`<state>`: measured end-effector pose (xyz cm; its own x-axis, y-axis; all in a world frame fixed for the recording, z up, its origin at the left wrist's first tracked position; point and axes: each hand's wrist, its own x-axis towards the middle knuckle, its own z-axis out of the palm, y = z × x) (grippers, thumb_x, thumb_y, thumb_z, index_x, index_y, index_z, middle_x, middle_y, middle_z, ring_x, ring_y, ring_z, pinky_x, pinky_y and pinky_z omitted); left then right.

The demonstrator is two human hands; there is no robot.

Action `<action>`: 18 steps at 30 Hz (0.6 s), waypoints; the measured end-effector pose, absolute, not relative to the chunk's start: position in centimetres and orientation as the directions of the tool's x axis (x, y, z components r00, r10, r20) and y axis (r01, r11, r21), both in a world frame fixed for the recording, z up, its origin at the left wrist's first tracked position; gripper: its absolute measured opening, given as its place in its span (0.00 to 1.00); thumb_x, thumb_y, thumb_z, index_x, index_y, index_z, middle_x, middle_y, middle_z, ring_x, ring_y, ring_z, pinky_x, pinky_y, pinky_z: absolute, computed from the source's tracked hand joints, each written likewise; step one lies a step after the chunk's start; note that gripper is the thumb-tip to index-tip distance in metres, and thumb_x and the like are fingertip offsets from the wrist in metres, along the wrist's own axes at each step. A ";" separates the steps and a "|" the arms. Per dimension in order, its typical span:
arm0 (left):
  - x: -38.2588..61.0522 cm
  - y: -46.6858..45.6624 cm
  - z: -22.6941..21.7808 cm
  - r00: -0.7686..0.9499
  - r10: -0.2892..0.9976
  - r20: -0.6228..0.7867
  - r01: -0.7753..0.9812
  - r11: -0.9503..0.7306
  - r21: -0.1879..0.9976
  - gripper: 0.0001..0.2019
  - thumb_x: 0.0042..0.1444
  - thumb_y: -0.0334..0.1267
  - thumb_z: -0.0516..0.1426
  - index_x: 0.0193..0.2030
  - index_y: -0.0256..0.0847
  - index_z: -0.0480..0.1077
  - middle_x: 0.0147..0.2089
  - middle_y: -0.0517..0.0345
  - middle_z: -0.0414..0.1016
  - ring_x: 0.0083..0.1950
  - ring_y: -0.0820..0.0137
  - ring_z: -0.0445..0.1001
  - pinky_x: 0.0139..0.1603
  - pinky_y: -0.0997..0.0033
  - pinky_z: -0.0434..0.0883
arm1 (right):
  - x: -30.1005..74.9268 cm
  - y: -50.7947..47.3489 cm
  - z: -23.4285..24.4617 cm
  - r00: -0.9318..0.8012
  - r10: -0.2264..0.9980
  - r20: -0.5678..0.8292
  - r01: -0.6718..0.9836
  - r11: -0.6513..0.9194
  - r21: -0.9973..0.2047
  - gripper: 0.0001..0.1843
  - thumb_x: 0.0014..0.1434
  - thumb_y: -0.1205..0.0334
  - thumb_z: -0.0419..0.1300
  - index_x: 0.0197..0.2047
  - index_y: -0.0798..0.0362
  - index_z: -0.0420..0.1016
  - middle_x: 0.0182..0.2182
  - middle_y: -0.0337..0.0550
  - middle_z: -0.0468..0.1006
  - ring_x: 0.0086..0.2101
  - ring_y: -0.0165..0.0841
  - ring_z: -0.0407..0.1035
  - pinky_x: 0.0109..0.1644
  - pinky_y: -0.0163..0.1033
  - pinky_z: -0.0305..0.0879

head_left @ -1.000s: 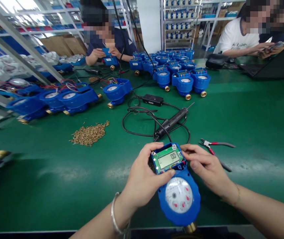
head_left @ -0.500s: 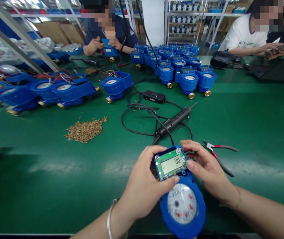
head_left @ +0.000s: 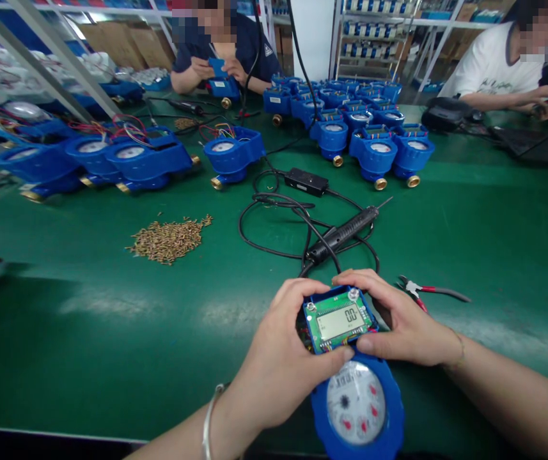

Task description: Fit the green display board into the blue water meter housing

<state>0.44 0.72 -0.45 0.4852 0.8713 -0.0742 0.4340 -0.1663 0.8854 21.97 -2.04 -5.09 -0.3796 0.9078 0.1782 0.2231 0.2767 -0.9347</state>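
A blue water meter [head_left: 389,409] is between my hands at the near edge of the bench, its round dial facing up. Its upper housing is uncovered and shows a green circuit board with a small display [head_left: 339,322] reading 0.0. My left hand [head_left: 278,358] grips the housing's left side, thumb across the lower edge of the board. My right hand [head_left: 398,319] wraps the top and right side, its thumb at the lower right corner of the board. Coloured wires show at the board's edges. Beyond the meter lies a black electric screwdriver [head_left: 343,235] with its cable.
A heap of small brass-coloured screws [head_left: 171,241] lies left on the green bench [head_left: 110,358]. Red-handled cutters [head_left: 439,292] lie to the right. Several blue meters [head_left: 233,153] stand farther back. One person [head_left: 228,48] works opposite; another [head_left: 489,67] sits at the far right.
My right hand has shifted so its thumb presses lower, by the board's bottom right corner, and its fingers reach farther over the top. The view has shifted slightly.
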 end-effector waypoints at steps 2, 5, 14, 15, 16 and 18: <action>0.4 0.8 -0.5 0.495 0.864 -0.091 0.433 -0.154 0.888 0.28 0.43 0.32 0.67 0.51 0.50 0.64 0.51 0.61 0.68 0.52 0.64 0.70 0.52 0.63 0.67 | 21.9 -1.8 -4.8 -0.383 0.905 0.186 0.227 0.287 -0.930 0.34 0.56 0.47 0.66 0.63 0.44 0.61 0.57 0.47 0.64 0.59 0.42 0.58 0.63 0.49 0.57; 0.2 1.0 -0.5 0.508 0.853 -0.116 0.443 -0.143 0.885 0.30 0.41 0.35 0.70 0.51 0.50 0.64 0.51 0.61 0.68 0.51 0.63 0.70 0.51 0.63 0.67 | 21.9 -1.6 -4.5 -0.386 0.900 0.205 0.244 0.314 -0.918 0.33 0.55 0.49 0.67 0.61 0.46 0.62 0.57 0.47 0.66 0.58 0.43 0.59 0.63 0.49 0.57; -0.7 2.0 -1.5 0.620 0.784 -0.040 0.356 -0.236 0.904 0.43 0.30 0.48 0.75 0.54 0.54 0.62 0.54 0.61 0.64 0.55 0.62 0.68 0.54 0.64 0.68 | 22.1 -1.4 -4.4 -0.415 0.885 0.212 0.262 0.339 -0.903 0.33 0.54 0.52 0.68 0.60 0.46 0.63 0.56 0.46 0.67 0.57 0.43 0.61 0.62 0.49 0.58; -1.0 2.2 -1.6 0.648 0.762 -0.022 0.336 -0.259 0.906 0.45 0.28 0.50 0.74 0.56 0.54 0.61 0.55 0.60 0.64 0.56 0.61 0.68 0.55 0.63 0.67 | 22.1 -1.3 -4.4 -0.419 0.883 0.209 0.262 0.338 -0.904 0.33 0.54 0.52 0.68 0.61 0.46 0.63 0.56 0.46 0.67 0.57 0.42 0.61 0.62 0.49 0.58; -1.2 2.4 -1.8 0.678 0.735 -0.005 0.309 -0.278 0.910 0.46 0.28 0.54 0.73 0.57 0.54 0.61 0.56 0.59 0.63 0.57 0.60 0.67 0.57 0.63 0.67 | 22.2 -1.3 -4.3 -0.424 0.882 0.205 0.261 0.336 -0.905 0.33 0.54 0.52 0.68 0.60 0.46 0.63 0.56 0.45 0.67 0.57 0.42 0.61 0.62 0.48 0.58; -1.7 2.8 -2.0 0.735 0.678 0.017 0.249 -0.293 0.923 0.43 0.37 0.61 0.68 0.60 0.54 0.59 0.59 0.57 0.61 0.60 0.60 0.65 0.60 0.62 0.65 | 22.3 -1.2 -4.3 -0.433 0.881 0.192 0.261 0.327 -0.909 0.33 0.54 0.52 0.68 0.60 0.45 0.63 0.56 0.44 0.68 0.57 0.41 0.61 0.62 0.47 0.59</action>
